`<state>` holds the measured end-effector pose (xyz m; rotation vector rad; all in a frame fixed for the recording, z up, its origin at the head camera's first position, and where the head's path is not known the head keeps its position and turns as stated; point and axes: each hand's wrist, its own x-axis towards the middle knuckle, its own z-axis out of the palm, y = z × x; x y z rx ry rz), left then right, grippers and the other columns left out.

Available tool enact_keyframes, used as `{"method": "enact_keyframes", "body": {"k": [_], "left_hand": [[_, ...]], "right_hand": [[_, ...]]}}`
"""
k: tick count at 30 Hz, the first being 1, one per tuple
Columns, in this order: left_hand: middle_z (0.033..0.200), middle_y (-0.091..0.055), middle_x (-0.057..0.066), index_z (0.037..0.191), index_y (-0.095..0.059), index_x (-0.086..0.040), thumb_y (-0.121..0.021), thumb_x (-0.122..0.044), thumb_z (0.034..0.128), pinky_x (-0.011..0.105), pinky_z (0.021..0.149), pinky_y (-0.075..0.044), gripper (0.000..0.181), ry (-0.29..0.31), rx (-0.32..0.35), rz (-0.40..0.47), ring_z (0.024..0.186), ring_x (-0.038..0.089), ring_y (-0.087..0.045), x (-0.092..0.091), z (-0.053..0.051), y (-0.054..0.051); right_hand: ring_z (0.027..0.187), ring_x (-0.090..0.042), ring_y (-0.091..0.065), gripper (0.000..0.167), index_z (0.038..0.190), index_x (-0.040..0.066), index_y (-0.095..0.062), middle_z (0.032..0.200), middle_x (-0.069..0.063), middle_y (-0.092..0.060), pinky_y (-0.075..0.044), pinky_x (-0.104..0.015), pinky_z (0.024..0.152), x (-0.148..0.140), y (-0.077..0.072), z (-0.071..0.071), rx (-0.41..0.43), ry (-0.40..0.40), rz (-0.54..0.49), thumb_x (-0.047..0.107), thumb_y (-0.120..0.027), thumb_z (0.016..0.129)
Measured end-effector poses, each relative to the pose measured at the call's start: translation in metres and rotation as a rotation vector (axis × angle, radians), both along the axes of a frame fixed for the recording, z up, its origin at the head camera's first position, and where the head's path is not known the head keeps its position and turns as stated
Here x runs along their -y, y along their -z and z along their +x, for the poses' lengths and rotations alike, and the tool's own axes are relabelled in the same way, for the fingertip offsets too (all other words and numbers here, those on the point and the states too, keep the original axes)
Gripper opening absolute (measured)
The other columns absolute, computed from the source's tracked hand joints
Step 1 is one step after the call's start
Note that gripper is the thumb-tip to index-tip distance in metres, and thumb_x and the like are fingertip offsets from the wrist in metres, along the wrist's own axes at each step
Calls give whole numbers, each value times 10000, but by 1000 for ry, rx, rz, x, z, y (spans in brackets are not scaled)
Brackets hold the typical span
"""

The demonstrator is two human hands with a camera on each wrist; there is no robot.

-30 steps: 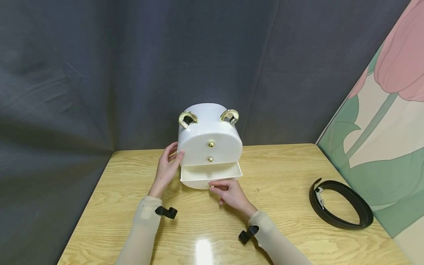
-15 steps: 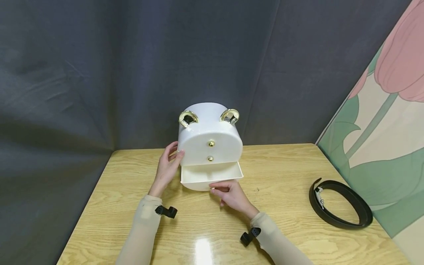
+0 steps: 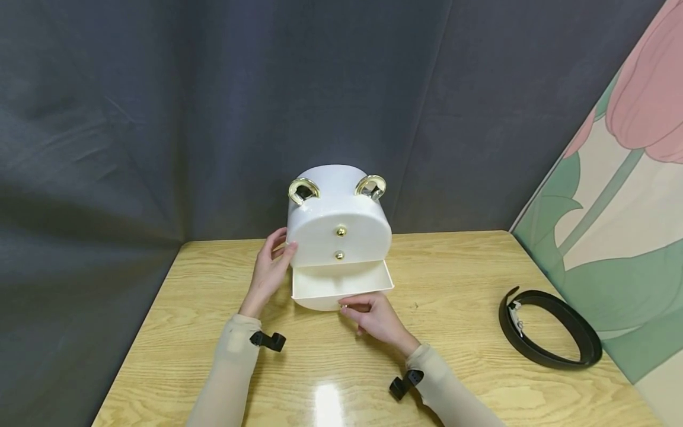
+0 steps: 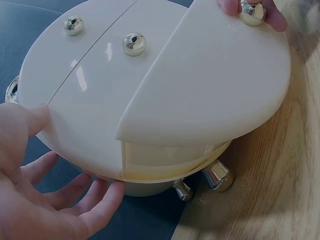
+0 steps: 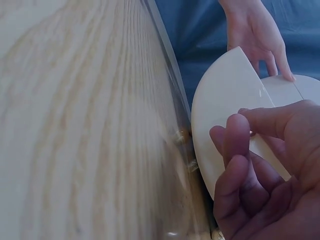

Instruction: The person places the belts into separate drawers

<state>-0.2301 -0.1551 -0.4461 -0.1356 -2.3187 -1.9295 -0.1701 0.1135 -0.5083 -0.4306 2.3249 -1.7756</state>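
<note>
A white drawer box (image 3: pixel 338 207) with gold ring ears stands on the table, its bottom drawer (image 3: pixel 341 281) pulled out. The drawer's inside looks bare in the head view. My left hand (image 3: pixel 271 270) holds the box's left side, thumb on the front edge and fingers around the curved side (image 4: pixel 65 195). With thumb and fingers, my right hand (image 3: pixel 374 315) pinches the drawer's gold knob (image 4: pixel 252 14), mostly hidden by the fingers. Two more gold knobs (image 3: pixel 340 231) show on the upper drawers, which sit flush. Gold feet (image 4: pixel 218 176) are under the box.
A coiled black belt (image 3: pixel 555 356) with a silver buckle lies on the right of the wooden table (image 3: pixel 453 267). Behind the box hangs a dark curtain (image 3: pixel 320 89). A tulip-patterned panel (image 3: pixel 613 237) borders the right side.
My right hand has drawn the bottom drawer slightly farther out toward me. The left hand stays on the box's side, and the belt has not moved.
</note>
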Motion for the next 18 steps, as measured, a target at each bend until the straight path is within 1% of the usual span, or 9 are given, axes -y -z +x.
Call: {"method": "enact_keyframes", "body": {"k": [7, 13, 15, 18], "left_hand": [[1621, -458, 166, 1626, -412, -174, -607, -341, 1103, 550, 1197, -461, 583, -3, 5, -4, 1464, 404, -496, 0, 0, 1], [1629, -449, 171, 1629, -406, -162, -599, -341, 1107, 554, 1197, -461, 585, 2, 6, -10, 1471, 403, -490, 2, 0, 2], [1627, -448, 174, 1631, -402, -155, -599, -335, 1107, 557, 1194, -464, 588, 8, -2, -8, 1470, 405, -489, 2, -1, 1], [1623, -448, 178, 1634, -397, -144, -601, -323, 1107, 562, 1189, -466, 592, 12, -16, -4, 1464, 408, -490, 3, -2, 1]], "right_hand": [[444, -93, -585, 231, 1199, 33, -805, 1104, -235, -797, -529, -221, 443, 2, -4, 6, 19, 16, 2, 65, -764, 974], [370, -64, -477, 231, 1204, 58, -808, 1110, -220, -799, -444, -206, 379, 3, -6, 10, 30, 22, 23, 90, -763, 979], [364, -64, -483, 236, 1213, 60, -804, 1127, -217, -796, -459, -225, 371, 3, -8, 11, 24, 17, 33, 98, -759, 984], [386, -74, -546, 260, 1250, 70, -791, 1189, -211, -784, -522, -268, 395, 2, -11, 11, 24, -7, 54, 114, -748, 998]]}}
